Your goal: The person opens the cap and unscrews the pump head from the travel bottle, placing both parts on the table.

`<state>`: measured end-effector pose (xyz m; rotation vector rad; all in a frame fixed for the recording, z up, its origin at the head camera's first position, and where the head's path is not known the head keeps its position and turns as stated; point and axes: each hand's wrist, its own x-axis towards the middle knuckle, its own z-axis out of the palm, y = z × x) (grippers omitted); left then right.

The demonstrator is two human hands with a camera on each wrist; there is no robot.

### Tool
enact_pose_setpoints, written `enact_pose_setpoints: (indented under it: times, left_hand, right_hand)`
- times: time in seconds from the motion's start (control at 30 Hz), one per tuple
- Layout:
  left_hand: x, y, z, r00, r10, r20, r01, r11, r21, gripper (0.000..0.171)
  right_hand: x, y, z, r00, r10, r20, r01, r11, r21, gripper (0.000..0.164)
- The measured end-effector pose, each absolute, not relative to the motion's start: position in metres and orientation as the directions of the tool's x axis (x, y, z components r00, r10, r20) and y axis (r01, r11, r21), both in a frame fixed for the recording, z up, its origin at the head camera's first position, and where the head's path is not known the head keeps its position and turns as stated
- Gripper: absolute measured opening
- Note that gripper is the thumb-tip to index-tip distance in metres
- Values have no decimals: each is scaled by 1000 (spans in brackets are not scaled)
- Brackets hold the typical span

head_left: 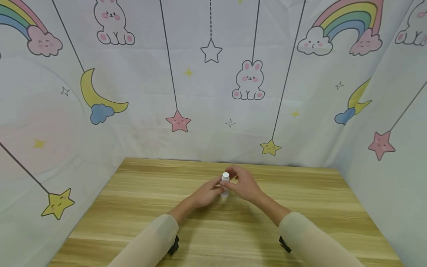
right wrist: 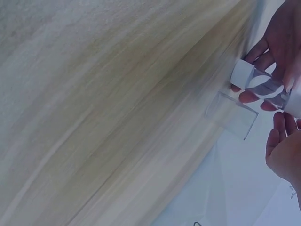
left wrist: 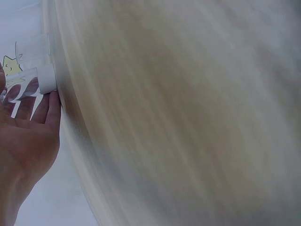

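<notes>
Upright on the wooden table (head_left: 213, 237), a small clear bottle (head_left: 225, 178) with a white top and a white base (left wrist: 46, 78) stands between both hands. My left hand (head_left: 204, 195) holds its body from the left, and the fingers (left wrist: 41, 109) show through the clear wall. From the right, my right hand (head_left: 245, 184) has its thumb in front of the bottle's upper part and its bent index finger behind the white cap. In the right wrist view the bottle's white upper end (right wrist: 295, 102) lies at the right hand's fingertips.
A clear, thin-edged square piece (right wrist: 232, 115) shows close by the bottle in the right wrist view. A cloth backdrop (head_left: 143, 92) printed with stars, rabbits and rainbows hangs behind the table's far edge and along both sides.
</notes>
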<state>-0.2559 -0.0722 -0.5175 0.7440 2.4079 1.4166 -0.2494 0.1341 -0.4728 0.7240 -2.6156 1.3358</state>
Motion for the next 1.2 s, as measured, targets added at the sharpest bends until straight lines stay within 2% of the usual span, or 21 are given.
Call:
enact_pose_setpoints:
  times: [0.43,0.67,1.2]
  left_hand:
    - [-254,-71,-518,-829,555,60,312,372,874,54]
    - [-253,-70,-517,-827,559,67,320,368,873,54]
    - [-257,-72,-517,-818,574,51,306,357,883,57]
  right_hand:
    - [-250,132,-472,-881,-358,310,-468,555,-687,18]
    - [-251,132,-473,-878,-364,311,-474,579,-663,18]
    - [-252,130,-468,-883,-377,280,-459,566,-686,16]
